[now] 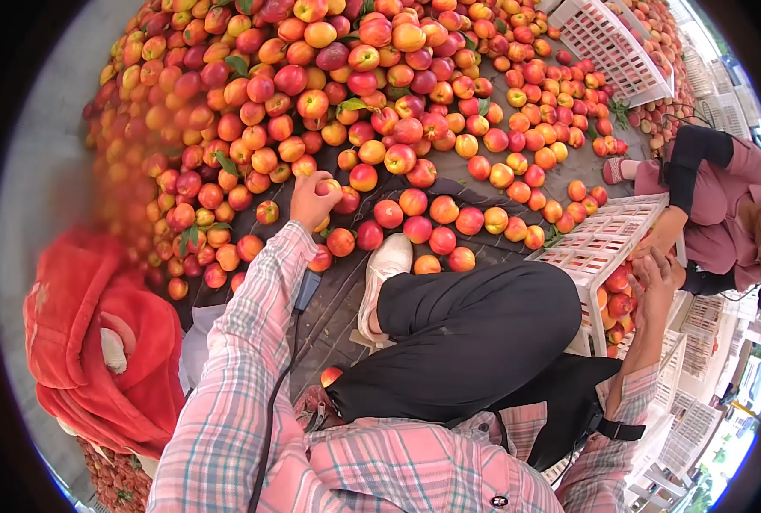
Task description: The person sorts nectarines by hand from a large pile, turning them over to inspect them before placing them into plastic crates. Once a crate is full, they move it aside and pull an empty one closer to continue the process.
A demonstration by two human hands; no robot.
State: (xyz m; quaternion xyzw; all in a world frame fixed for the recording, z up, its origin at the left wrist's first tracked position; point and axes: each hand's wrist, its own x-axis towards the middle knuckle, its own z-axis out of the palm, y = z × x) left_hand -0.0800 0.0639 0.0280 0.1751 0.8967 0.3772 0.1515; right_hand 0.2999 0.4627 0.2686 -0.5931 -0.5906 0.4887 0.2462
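Observation:
My left hand reaches down to the near edge of a big heap of red and yellow nectarines, its fingers closed around one nectarine. Another nectarine lies right beside it. Over on the right, my right hand is above a white plastic crate that holds several nectarines. Its fingers look bent and slightly apart, with no fruit visible in them. A co-worker's hand is at the crate's far side, just beyond my right hand.
My bent leg and white shoe lie between the heap and me. At left sits a person in a red hooded garment. A co-worker crouches at right. Another white crate stands tilted among fruit at the back.

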